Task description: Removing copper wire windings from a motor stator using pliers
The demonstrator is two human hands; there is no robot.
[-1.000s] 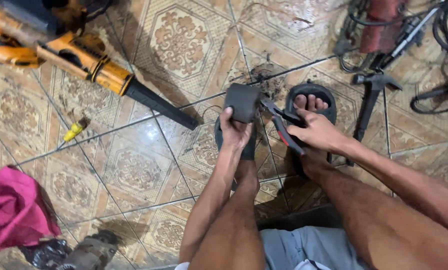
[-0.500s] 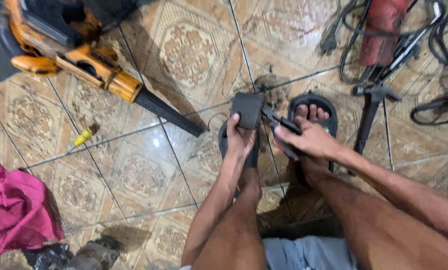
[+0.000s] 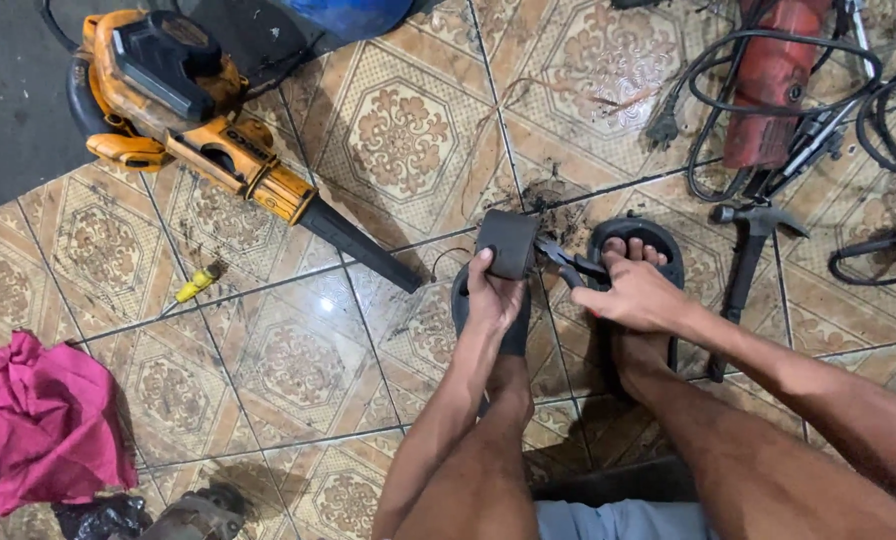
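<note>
Our left hand [image 3: 495, 292] clamps the small dark block [image 3: 508, 243] above the tiled floor [image 3: 298, 360]; our right hand [image 3: 636, 295] squeezes pliers [image 3: 566, 266] biting its edge. It seems stiff, light, best gripped by its sides.

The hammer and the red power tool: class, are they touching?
Cannot tell. In the head view the hammer head lies just below the red power tool, but tangled cables hide any contact or gap.

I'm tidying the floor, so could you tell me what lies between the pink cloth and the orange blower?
In the head view, only patterned tiles and a small yellow screwdriver lie between the pink cloth and the orange blower.
</note>
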